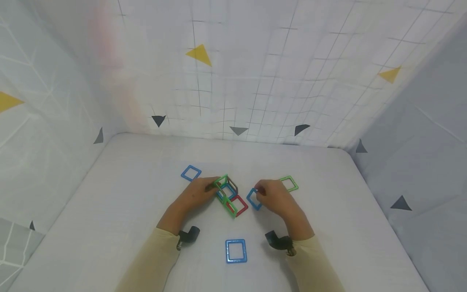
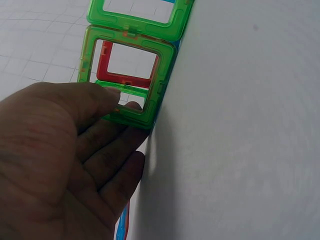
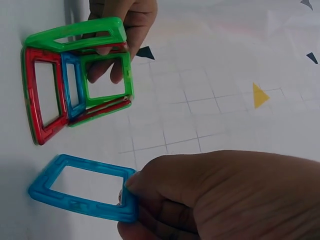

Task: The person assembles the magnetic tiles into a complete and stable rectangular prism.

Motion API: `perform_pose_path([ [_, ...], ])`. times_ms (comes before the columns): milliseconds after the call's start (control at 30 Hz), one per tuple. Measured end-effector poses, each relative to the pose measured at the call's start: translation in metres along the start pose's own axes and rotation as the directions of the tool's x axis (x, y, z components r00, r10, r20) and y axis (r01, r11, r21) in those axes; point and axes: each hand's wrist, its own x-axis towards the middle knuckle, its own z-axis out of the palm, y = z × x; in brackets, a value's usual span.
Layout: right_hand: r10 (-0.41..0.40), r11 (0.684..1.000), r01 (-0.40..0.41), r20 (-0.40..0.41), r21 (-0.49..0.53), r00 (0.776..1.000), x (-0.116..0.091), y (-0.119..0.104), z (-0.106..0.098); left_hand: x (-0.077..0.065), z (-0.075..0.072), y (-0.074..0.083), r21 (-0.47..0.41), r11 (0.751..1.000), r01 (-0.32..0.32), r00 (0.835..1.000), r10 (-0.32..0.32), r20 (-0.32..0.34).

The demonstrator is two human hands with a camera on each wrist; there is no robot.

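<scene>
My left hand grips a small open structure of square magnetic tiles near the table's middle, its thumb and fingers at the edge of a green tile in the left wrist view. Green tiles and reddish ones form upright sides around a blue bottom. A red tile lies flat alongside, with another green tile standing along its edge. To the right, my right hand pinches a blue square tile by one edge between thumb and fingers. This tile is tilted and apart from the structure.
A blue tile lies on the white table close to the front. Another blue tile is beyond my left hand, and a green tile lies just behind my right hand. White sheets with triangle marks enclose the back and sides.
</scene>
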Motion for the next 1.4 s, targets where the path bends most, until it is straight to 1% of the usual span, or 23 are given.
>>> perform_pose_path([
  [133, -0.009, 1.000, 0.009, -0.023, 0.014, 1.000, -0.001, -0.003, 0.004, 0.000, 0.000, 0.001, -0.001, 1.000, -0.001, 1.000, 0.001, 0.001],
  [300, -0.015, 1.000, 0.016, -0.024, 0.026, 1.000, 0.000, -0.007, 0.010, 0.000, 0.000, 0.001, 0.009, 1.000, 0.002, 1.000, -0.002, -0.005],
  [467, -0.052, 0.998, 0.053, -0.034, 0.022, 0.998, 0.002, -0.010, 0.014, 0.000, 0.000, 0.000, 0.018, 1.000, 0.001, 1.000, -0.001, -0.006],
  [1067, -0.139, 0.990, 0.141, -0.082, 0.018, 0.987, -0.001, -0.020, 0.019, 0.001, 0.000, 0.001, 0.018, 1.000, 0.007, 1.000, -0.007, -0.001],
  [1400, -0.184, 0.983, 0.186, -0.126, 0.005, 0.975, -0.001, -0.022, 0.023, 0.001, 0.000, 0.000, 0.013, 1.000, 0.011, 1.000, -0.011, -0.001],
])
